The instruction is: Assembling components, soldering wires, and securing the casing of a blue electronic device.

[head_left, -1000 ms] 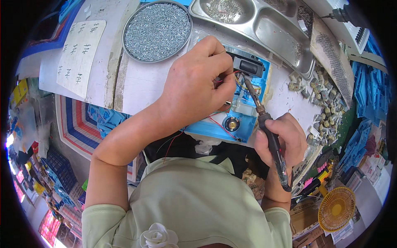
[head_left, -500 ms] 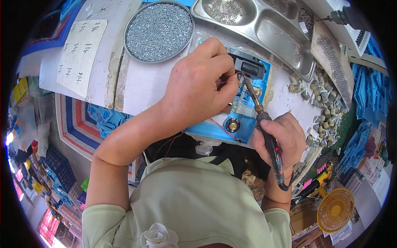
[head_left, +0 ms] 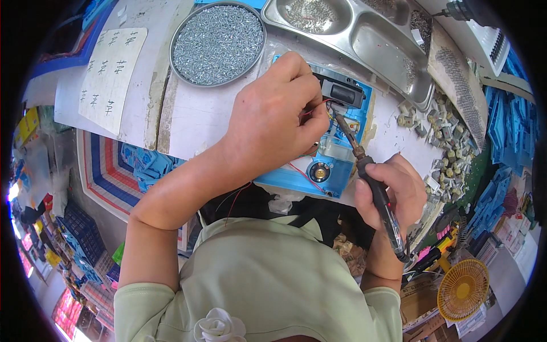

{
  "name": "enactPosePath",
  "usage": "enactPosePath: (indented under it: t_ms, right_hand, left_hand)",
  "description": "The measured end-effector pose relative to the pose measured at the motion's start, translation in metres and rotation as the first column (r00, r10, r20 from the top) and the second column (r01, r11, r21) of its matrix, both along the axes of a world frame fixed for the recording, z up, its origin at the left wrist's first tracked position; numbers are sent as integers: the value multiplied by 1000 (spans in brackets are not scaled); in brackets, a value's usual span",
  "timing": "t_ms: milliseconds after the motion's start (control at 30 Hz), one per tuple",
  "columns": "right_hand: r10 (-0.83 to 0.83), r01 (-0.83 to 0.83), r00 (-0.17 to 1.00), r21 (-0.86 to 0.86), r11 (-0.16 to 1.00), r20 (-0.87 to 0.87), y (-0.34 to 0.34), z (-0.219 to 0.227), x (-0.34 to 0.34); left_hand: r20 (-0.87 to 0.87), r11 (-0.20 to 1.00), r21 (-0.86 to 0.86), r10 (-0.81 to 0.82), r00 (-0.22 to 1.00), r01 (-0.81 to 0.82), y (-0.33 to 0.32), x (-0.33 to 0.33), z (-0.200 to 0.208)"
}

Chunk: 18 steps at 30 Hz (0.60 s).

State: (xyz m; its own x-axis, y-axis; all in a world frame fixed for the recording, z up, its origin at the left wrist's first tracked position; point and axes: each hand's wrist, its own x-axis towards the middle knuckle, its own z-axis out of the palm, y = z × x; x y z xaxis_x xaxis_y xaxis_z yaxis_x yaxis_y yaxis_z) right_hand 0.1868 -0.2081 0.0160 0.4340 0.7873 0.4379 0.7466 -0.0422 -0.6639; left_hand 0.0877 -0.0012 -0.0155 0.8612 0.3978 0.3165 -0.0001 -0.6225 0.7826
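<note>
A blue plastic housing (head_left: 339,172) lies on the white table, with a black box-shaped part (head_left: 345,94), a round speaker (head_left: 319,172) and thin wires in it. My left hand (head_left: 279,108) is over the housing, fingers pinched on a thin red wire (head_left: 308,112). Part of the housing is hidden beneath this hand. My right hand (head_left: 393,191) grips a soldering iron (head_left: 379,194) by its black handle. The iron's metal tip points into the housing, close to my left fingertips and beside the black part; whether it touches anything I cannot tell.
A round metal dish (head_left: 218,44) of small silvery pins stands at the far left of the housing. Beyond it is a steel compartment tray (head_left: 373,43) with small metal parts. Several small motor-like parts (head_left: 450,142) are heaped to the right. A handwritten sheet (head_left: 113,80) lies at left.
My right hand and the soldering iron have shifted slightly right, with the rear of the handle swinging right. The left hand stays nearly in place.
</note>
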Motion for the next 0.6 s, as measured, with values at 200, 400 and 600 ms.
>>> enactPosePath:
  t_ms: [200, 400, 600]
  right_hand:
    - [11, -11, 1000, 1, 1000, 17, 3, -3, 1]
    - [17, -17, 1000, -5, 1000, 24, 6, -2, 2]
    - [10, -10, 1000, -8, 1000, 30, 8, -2, 3]
  left_hand:
    - [23, 999, 46, 8, 1000, -9, -1, 0, -2]
    - [56, 994, 104, 27, 998, -33, -1, 0, -3]
    - [80, 987, 152, 47, 996, -59, -2, 1, -6]
